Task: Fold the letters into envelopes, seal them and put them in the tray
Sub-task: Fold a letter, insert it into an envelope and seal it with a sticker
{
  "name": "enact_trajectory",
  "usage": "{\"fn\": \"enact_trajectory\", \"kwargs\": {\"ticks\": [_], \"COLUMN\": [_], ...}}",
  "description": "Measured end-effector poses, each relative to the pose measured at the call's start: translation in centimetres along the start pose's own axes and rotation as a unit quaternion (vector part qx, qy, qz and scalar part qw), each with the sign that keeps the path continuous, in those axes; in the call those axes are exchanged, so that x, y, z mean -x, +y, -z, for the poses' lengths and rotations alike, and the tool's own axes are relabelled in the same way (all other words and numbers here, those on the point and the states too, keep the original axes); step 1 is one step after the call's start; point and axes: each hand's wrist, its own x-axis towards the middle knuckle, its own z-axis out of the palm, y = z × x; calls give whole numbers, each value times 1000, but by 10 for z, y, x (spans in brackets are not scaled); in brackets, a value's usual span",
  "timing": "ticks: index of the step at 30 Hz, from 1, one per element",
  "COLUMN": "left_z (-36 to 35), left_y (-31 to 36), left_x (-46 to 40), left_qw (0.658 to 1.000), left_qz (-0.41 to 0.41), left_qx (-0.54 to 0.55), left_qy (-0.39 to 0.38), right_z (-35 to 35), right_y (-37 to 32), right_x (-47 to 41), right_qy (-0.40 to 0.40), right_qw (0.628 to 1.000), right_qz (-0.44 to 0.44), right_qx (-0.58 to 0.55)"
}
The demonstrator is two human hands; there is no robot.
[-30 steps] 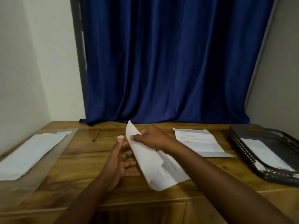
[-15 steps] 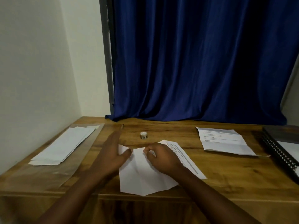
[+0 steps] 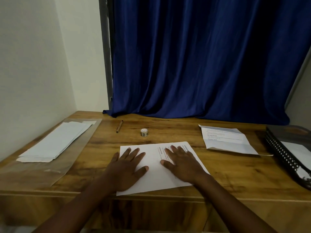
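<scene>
A folded white letter (image 3: 154, 161) lies flat on the wooden table near its front edge, with printed lines showing along its right part. My left hand (image 3: 127, 167) presses flat on the letter's left half, fingers spread. My right hand (image 3: 181, 163) lies flat on the right half, fingers straight. A stack of white envelopes (image 3: 55, 142) rests on a clear plastic sleeve at the far left. At the right edge stands a black mesh tray (image 3: 282, 154) holding a white envelope (image 3: 298, 153). Between the letter and the tray lies another printed letter (image 3: 226, 139), partly folded.
A small roll of stickers or tape (image 3: 144, 132) stands behind the letter. A brown pen (image 3: 119, 126) lies further back left. A blue curtain (image 3: 193, 61) hangs behind the table, and a pale wall closes the left side.
The letter was held up, then brought down and folded over. Both hands have gone from pinching the fold to lying flat on the sheet. The camera has tilted and shifted.
</scene>
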Motion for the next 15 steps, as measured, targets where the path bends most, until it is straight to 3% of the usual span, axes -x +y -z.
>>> {"fn": "enact_trajectory", "kwargs": {"ticks": [6,12,15], "left_z": [0,0,3], "left_y": [-1,-3,-2], "left_x": [1,1,2], "left_qw": [1000,1000,1000], "left_qz": [-5,-4,-5], "left_qx": [-1,18,29], "left_qy": [4,3,-4], "right_z": [0,-3,-4], "right_y": [43,56,59], "right_x": [14,37,51], "right_qy": [26,100,100], "right_qw": [995,977,977], "right_qz": [-98,-182,-184], "right_qx": [-5,-45,-35]}}
